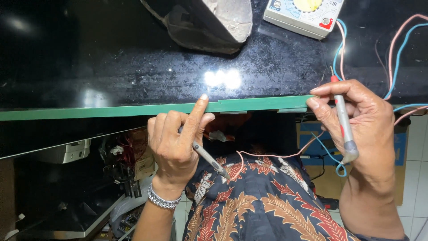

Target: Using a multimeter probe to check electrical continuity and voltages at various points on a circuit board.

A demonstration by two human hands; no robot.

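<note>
My left hand (176,140) is bare, with a silver chain-link bracelet (162,201) around the wrist. My right hand (356,118) is bare too, no ring or watch showing. I wear a dark shirt (263,201) printed with rust-red and cream flowers and long orange-brown leaves.

Light is dim and uneven, coming from a source above that throws a white triple glare spot on the glossy black bench top (133,67), just beyond its green edge (111,110). The far left of the top and the space under it fall into deep shadow, while both hands, the left hand (176,147) and the right hand (356,120), are evenly lit and sharp. The view bends slightly toward the edges, and the meter (303,13) at the upper rim looks a little washed out.
</note>
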